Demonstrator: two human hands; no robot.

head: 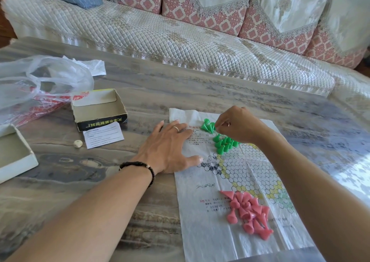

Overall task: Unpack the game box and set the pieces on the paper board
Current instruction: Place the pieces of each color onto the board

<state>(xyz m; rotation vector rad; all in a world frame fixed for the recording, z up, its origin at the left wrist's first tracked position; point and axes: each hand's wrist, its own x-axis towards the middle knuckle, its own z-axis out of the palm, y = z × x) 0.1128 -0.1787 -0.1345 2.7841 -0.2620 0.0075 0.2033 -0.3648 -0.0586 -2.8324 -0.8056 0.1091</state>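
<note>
Pinning the paper board flat, the left hand lies spread with its fingers straight, palm on the table at the sheet's left edge and fingertips and thumb over the paper. That is likely why it sits there: the sheet is thin and creased along its folds, so a weight at the edge probably keeps it from sliding as pieces are set down. The right hand hovers over the far part of the board with its fingers curled together at the tips, pinching at the green pieces; whether one is actually between the fingertips cannot be told.

The green pieces stand and lie in a loose cluster just below and beside that hand, some upright on the printed circles, a few tipped over at the far end. The pink pieces lie in a heap on the near part of the board, well apart from both hands, seemingly dumped there to be sorted later. The box sits open and seemingly empty to the left hand's left, with a leaflet and a die near it, a second tray at the left edge.
</note>
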